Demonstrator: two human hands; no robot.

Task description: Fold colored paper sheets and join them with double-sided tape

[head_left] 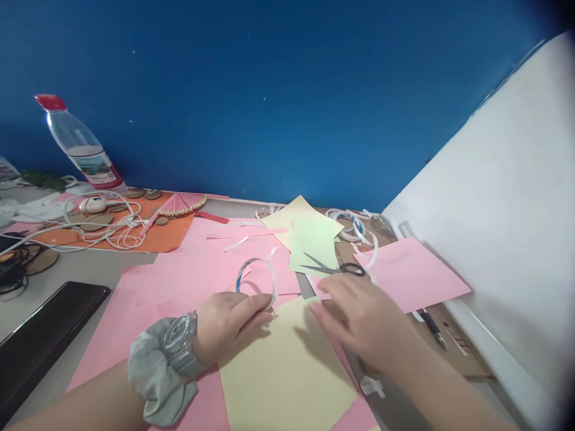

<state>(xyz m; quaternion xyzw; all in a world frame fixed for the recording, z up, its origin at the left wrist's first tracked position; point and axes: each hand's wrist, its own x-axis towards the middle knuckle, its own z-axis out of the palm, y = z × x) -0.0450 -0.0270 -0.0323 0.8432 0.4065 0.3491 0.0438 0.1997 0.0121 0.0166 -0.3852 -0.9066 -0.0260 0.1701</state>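
My left hand (229, 320), with a watch and a grey scrunchie at the wrist, is closed on a clear roll of tape (257, 280) that stands upright on the pink paper (179, 281). My right hand (359, 317) hovers over the edge of a pale yellow sheet (283, 371); it is smeared by motion, fingers pointing left, and I cannot tell whether it holds anything. Black-handled scissors (335, 269) lie just beyond it on a green sheet (313, 245).
A water bottle (81, 146) leans at the far left by white cables (112, 230) on orange paper, near a folded pink fan (179, 205). A black tray (40, 341) is at left. Tape rings (353, 224), a pen (433, 329) and a white board (507, 215) are on the right.
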